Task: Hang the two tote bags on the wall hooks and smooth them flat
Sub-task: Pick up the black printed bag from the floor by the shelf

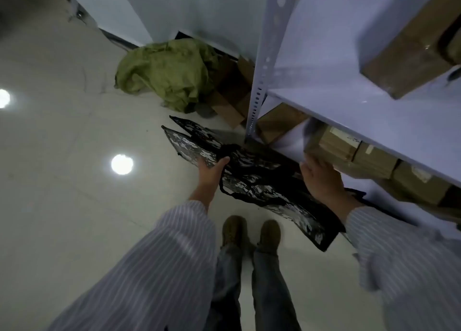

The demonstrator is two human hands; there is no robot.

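Left hand [212,168] grips the totes [252,178] mid-frame, right hand [321,178] rests open on them: still fetching; next, find the hooks, unseen.

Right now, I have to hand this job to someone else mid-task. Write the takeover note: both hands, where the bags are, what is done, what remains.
Left hand: gripping the black, camouflage-patterned tote bags, thumb on top, at their left part.
Right hand: on the bags' right side by the white metal shelf; its grip is hidden, so I cannot tell whether it is closed.
Bags: held flat and bunched together above the pale tiled floor, in front of the shelf's lower level of brown cardboard boxes. How many bags there are is unclear.
Done: bags picked up.
Left: find the wall hooks (none in view), hang each bag, smooth flat.
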